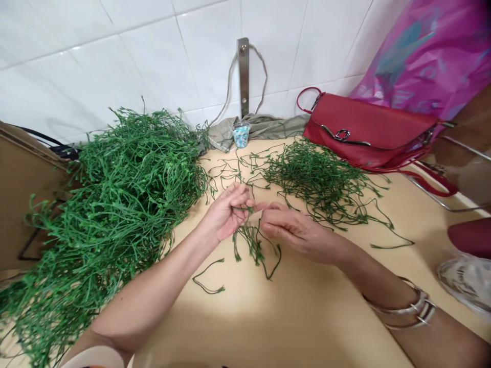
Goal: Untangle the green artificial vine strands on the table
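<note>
Over the middle of the table, my left hand pinches a thin green cord-like strand between thumb and fingers. My right hand is close beside it on the right, fingers curled, with its index fingertip reaching the strand at the left fingertips. What sits inside the right fingers is hidden. Below both hands lies a small bunch of green strands with frayed, tufted ends. One bent loose strand rests nearer to me. More single strands are scattered just beyond my hands.
A large heap of green strands fills the left side; a smaller pile lies right. At the back stand a small clear cup with blue-white contents and a red handbag. A cardboard box borders the left, a purple bag the right.
</note>
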Demonstrator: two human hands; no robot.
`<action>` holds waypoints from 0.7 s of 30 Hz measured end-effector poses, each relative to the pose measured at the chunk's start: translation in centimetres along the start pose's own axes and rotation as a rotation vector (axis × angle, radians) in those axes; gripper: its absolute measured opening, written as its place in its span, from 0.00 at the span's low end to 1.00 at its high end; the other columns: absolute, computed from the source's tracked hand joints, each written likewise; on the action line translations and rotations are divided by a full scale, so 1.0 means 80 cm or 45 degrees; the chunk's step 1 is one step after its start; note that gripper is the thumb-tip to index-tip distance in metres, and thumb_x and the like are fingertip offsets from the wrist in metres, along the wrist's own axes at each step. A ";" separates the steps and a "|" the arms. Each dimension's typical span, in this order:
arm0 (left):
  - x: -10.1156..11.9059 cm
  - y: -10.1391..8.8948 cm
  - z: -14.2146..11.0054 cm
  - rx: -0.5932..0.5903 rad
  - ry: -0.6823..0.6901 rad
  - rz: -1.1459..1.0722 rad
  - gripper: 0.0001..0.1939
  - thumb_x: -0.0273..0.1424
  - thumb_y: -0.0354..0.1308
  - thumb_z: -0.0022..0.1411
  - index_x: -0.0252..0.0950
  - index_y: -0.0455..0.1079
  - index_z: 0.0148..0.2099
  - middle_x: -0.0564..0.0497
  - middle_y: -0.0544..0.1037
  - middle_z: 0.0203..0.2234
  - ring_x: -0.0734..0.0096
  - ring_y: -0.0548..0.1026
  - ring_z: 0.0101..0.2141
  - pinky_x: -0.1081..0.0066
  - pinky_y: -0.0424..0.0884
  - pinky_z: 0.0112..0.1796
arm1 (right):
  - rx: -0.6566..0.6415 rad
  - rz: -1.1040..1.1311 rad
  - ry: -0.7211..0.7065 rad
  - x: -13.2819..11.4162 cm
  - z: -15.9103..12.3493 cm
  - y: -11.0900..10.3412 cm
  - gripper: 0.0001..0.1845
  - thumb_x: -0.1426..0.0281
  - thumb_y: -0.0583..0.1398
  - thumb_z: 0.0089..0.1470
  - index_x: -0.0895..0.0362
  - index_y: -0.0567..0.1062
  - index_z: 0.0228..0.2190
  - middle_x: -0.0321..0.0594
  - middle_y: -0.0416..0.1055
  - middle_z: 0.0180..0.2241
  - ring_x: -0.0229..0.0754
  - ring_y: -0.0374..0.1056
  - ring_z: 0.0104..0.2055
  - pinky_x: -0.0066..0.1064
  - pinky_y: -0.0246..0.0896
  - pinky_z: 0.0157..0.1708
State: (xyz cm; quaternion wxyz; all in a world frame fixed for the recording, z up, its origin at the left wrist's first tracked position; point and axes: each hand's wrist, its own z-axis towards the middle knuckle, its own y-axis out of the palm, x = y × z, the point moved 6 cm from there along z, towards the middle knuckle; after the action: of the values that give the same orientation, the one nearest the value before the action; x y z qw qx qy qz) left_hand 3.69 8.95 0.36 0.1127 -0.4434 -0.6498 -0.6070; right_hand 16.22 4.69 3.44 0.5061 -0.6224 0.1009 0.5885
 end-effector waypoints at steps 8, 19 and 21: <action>0.007 -0.008 0.004 0.040 0.135 -0.045 0.08 0.33 0.65 0.63 0.35 0.69 0.37 0.47 0.83 0.41 0.62 0.81 0.49 0.56 0.71 0.56 | 1.287 -0.604 0.159 0.007 -0.039 -0.094 0.12 0.62 0.58 0.63 0.53 0.75 0.45 0.50 0.72 0.49 0.55 0.65 0.56 0.51 0.57 0.60; 0.017 0.003 -0.008 0.060 0.393 0.314 0.12 0.39 0.69 0.59 0.37 0.73 0.38 0.48 0.79 0.53 0.62 0.72 0.59 0.61 0.64 0.61 | 0.292 0.086 0.235 0.016 0.009 0.026 0.11 0.64 0.58 0.60 0.54 0.74 0.28 0.35 0.69 0.24 0.39 0.64 0.27 0.30 0.60 0.27; 0.024 0.000 -0.010 0.063 0.465 0.544 0.18 0.45 0.63 0.64 0.38 0.75 0.48 0.46 0.77 0.56 0.61 0.71 0.60 0.62 0.64 0.61 | 0.394 0.230 0.290 0.021 0.006 0.017 0.10 0.64 0.57 0.61 0.55 0.74 0.30 0.33 0.66 0.23 0.37 0.60 0.25 0.28 0.57 0.25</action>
State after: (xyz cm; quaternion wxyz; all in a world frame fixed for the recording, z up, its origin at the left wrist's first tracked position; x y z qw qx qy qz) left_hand 2.30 9.08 1.87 0.3639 -0.4508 -0.5252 -0.6233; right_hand 15.38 5.20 1.47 0.5262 -0.5882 0.3019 0.5348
